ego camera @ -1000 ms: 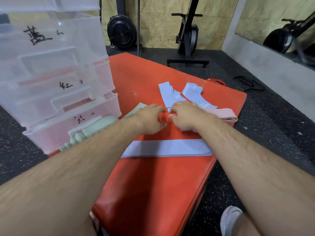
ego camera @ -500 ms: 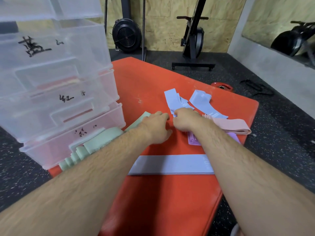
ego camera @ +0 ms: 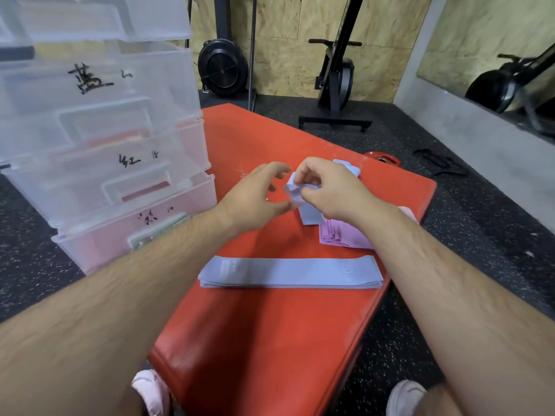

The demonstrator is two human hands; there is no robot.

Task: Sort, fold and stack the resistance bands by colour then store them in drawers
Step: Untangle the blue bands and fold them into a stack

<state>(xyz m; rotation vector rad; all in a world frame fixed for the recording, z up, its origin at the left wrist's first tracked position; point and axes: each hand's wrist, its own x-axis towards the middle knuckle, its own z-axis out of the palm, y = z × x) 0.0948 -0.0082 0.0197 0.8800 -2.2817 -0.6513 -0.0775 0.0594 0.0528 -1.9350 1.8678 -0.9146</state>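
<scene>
My right hand (ego camera: 327, 190) pinches the top end of a light blue band (ego camera: 307, 211), lifting it off the red mat (ego camera: 270, 331). My left hand (ego camera: 258, 196) hovers just left of it, fingers spread and holding nothing. A flat stack of light blue bands (ego camera: 288, 271) lies across the mat nearer to me. A folded purple pile (ego camera: 342, 235) sits under my right forearm, with a pink band (ego camera: 407, 213) peeking out behind it. Another blue band (ego camera: 350, 168) lies beyond my right hand. Green bands (ego camera: 162, 232) show beside the bottom drawer.
A clear plastic drawer unit (ego camera: 99, 151) with handwritten labels stands at the left on the mat's corner. Black speckled floor surrounds the mat. A red weight plate (ego camera: 383, 159) lies past the far edge. Exercise machines (ego camera: 336, 82) stand at the wooden back wall. My shoes (ego camera: 153, 391) are below.
My right hand has picked up the end of a blue band from the mat. My left hand has lifted and spread its fingers. The camera has tilted, bringing the drawers closer.
</scene>
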